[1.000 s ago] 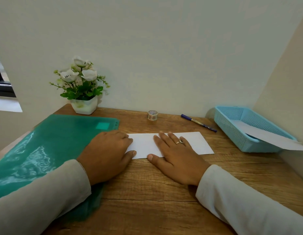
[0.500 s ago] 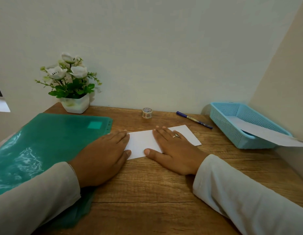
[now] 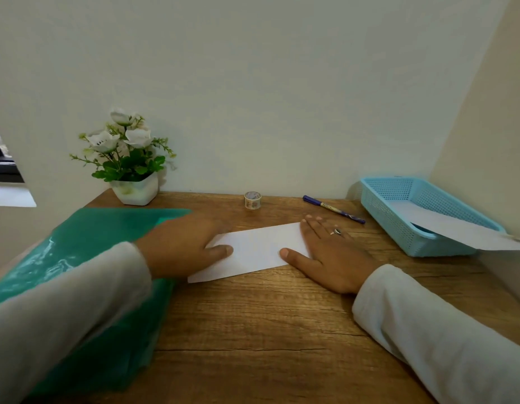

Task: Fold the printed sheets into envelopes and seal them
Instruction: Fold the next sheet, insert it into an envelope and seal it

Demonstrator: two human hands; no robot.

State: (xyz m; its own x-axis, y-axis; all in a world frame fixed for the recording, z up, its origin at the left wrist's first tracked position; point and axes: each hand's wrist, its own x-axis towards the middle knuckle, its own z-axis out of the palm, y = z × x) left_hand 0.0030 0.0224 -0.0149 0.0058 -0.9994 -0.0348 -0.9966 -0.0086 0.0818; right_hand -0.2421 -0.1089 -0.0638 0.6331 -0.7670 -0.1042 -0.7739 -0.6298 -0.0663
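White sheet (image 3: 256, 252), ends under blurred left hand (image 3: 183, 246), flat right hand (image 3: 331, 253)

Mid-frame, flat on the counter (image 3: 267, 330): folded sheet (image 3: 253, 252), left hand (image 3: 183, 246) pressed on its left end, right hand (image 3: 331, 255) on its right end. Just left of the sheet, running to the lower left edge: folder (image 3: 87, 243), partly under the left arm. Higher in the frame, along the wall: flower pot (image 3: 135, 186) at left, tape roll (image 3: 253, 200) in the centre, pen (image 3: 333, 209) right of it. Far right: basket (image 3: 398, 223), with a loose sheet (image 3: 462, 231) inside, jutting over its right rim.
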